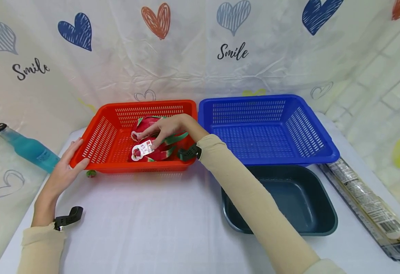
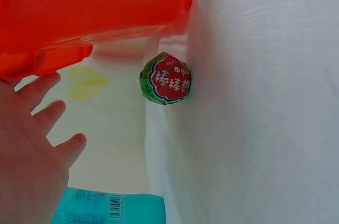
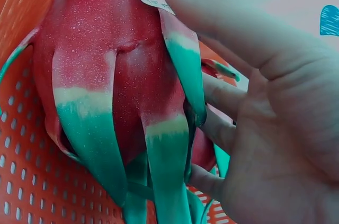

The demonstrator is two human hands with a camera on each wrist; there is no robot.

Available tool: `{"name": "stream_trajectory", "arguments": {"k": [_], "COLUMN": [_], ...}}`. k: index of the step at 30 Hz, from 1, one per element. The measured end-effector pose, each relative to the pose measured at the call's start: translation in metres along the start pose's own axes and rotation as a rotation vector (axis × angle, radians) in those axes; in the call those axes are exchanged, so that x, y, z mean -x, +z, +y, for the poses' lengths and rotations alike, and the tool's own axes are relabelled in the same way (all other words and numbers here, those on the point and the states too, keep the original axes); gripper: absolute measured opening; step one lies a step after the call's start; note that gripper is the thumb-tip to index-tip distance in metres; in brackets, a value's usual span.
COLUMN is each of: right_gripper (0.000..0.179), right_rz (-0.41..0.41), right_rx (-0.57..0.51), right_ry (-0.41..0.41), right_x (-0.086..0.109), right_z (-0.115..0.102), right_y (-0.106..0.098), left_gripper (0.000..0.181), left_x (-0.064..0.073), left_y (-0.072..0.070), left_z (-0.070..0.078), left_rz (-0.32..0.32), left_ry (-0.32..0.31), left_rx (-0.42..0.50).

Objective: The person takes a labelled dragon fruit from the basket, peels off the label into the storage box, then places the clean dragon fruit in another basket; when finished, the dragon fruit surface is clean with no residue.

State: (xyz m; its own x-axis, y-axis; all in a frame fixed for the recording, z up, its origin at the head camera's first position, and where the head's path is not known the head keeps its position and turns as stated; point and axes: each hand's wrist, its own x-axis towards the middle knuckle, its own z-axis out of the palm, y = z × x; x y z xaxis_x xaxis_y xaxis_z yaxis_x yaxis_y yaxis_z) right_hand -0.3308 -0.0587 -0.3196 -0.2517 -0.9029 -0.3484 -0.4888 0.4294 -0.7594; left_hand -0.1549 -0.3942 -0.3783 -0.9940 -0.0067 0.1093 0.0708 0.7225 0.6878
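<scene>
Two red dragon fruits with green-tipped leaves lie in the red basket (image 1: pixel 104 133); the nearer dragon fruit (image 3: pixel 79 44) fills much of the right wrist view. My right hand (image 1: pixel 172 127) reaches over both. Its thumb touches the front fruit's paper label (image 1: pixel 144 149), and its index finger stretches to the rear fruit's label (image 1: pixel 136 136). The other fingers are partly hidden behind leaves. At the basket's left front corner, my left hand (image 1: pixel 61 173) touches the rim with fingers spread. A round lollipop (image 2: pixel 166 79) in a green and red wrapper lies beneath that corner.
A blue bottle (image 1: pixel 32 150) stands left of the red basket. To its right sits a blue basket (image 1: pixel 251 142), with a dark green tub (image 1: pixel 292 198) in front. A long plastic-wrapped package (image 1: pixel 367 201) lies along the table's right side, before a printed backdrop.
</scene>
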Motion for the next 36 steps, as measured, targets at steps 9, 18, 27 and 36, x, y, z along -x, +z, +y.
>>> {"name": "stream_trajectory", "arguments": {"k": [9,18,27,36], "right_gripper": [0.067,0.068,0.073,0.074], "right_rz": [-0.004,-0.003,-0.047,-0.055], "right_rx": [0.008,0.024,0.022,0.036], "right_ry": [0.01,0.011,0.038,0.066], "right_x": [0.0009,-0.0002,-0.0019,-0.0007], "right_z": [0.0051,0.0053,-0.0014,-0.0028], "right_y": [-0.0033,-0.0023,0.0005,0.0015], "left_gripper": [0.072,0.073,0.075,0.074], "left_x": [-0.0013,-0.0004,0.0007,-0.0011], "left_y": [0.0008,0.0004,0.0,0.0033], "left_z": [-0.001,-0.0024,-0.0032,-0.0035], "left_rz": [-0.003,-0.002,0.004,-0.012], "left_ry": [-0.006,-0.012,-0.031,-0.03], "left_rx": [0.015,0.003,-0.021,0.014]}}
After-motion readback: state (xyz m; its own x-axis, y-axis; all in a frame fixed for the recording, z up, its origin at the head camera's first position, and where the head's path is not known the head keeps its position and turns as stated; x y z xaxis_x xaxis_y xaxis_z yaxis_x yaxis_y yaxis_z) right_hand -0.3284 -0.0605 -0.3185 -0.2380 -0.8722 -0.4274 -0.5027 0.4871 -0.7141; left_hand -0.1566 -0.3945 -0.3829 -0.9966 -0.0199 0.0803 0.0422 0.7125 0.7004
